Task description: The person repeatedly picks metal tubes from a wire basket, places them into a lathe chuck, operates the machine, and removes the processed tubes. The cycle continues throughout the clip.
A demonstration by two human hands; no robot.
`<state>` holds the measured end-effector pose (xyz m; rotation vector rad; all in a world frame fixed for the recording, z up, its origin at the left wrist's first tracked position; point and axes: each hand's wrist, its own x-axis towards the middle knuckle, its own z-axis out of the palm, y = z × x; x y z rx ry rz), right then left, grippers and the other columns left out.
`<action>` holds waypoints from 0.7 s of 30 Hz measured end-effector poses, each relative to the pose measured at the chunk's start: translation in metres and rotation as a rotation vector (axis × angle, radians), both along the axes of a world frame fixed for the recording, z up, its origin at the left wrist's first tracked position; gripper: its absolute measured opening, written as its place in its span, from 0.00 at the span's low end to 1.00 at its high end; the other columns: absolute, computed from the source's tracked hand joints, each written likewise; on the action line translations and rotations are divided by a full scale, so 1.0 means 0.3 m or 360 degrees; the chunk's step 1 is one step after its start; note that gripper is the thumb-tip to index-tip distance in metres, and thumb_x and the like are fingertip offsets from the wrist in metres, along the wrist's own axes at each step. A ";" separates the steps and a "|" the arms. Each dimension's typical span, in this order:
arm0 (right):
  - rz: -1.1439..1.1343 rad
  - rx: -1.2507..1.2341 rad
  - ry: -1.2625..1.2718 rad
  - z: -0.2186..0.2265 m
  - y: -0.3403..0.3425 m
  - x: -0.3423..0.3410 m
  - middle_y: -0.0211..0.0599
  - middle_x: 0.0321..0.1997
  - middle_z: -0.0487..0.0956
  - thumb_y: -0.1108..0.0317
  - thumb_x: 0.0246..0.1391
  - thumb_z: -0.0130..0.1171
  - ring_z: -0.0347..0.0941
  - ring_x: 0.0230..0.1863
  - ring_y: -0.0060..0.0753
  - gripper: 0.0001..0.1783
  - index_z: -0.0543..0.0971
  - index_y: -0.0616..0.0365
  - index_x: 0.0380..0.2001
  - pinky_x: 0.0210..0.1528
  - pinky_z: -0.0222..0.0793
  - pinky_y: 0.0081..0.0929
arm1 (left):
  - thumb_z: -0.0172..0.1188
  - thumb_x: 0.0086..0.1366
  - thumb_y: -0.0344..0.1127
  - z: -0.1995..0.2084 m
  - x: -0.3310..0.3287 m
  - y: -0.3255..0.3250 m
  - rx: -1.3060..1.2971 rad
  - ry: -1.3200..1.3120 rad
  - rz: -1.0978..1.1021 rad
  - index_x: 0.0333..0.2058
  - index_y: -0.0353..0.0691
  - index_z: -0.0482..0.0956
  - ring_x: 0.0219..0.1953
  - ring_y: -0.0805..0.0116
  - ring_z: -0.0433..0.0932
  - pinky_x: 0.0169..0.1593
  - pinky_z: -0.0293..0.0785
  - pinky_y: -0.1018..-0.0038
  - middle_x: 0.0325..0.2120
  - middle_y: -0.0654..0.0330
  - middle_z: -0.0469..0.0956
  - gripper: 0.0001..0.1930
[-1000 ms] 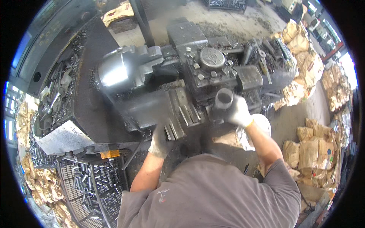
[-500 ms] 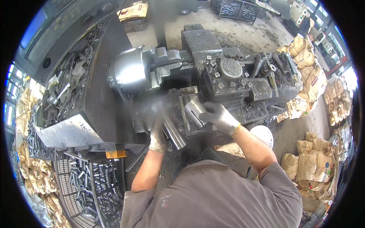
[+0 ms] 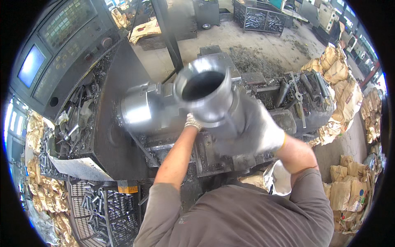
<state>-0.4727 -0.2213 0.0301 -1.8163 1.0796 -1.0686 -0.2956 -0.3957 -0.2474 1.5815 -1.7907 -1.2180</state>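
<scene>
My right hand (image 3: 263,129), in a greyish-white work glove, is wrapped round a shiny metal tube (image 3: 216,105). The tube is raised close to the camera and blurred, its wide open mouth tilted up and to the left. Behind it, my gloved left hand (image 3: 193,121) reaches up beside the lathe's chuck (image 3: 142,108). Most of the left hand's fingers are hidden by the tube, so what they hold, if anything, does not show. Below the hands lies the dark lathe bed (image 3: 205,154), scattered with metal chips.
A dark machine housing (image 3: 117,119) stands at left, under a control panel with a lit screen (image 3: 32,66). Lower left, a crate (image 3: 108,214) holds many metal tubes. A wrench (image 3: 299,99) lies among tools on the machine's right end. Brown paper sacks (image 3: 339,99) are stacked at right.
My right hand has risen toward the camera with a metal tube. My left hand has moved forward and right, toward the chuck; the tube seen in it before no longer shows there. The view has shifted.
</scene>
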 end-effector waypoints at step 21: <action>0.0598 0.0147 0.1568 -0.534 -0.886 0.066 0.51 0.44 0.89 0.46 0.38 0.78 0.87 0.47 0.52 0.32 0.89 0.55 0.44 0.50 0.81 0.46 | 0.51 0.74 0.66 -0.438 1.064 1.188 0.0082 0.2017 0.1906 0.43 0.52 0.83 0.32 0.69 0.76 0.33 0.71 0.64 0.34 0.67 0.81 0.25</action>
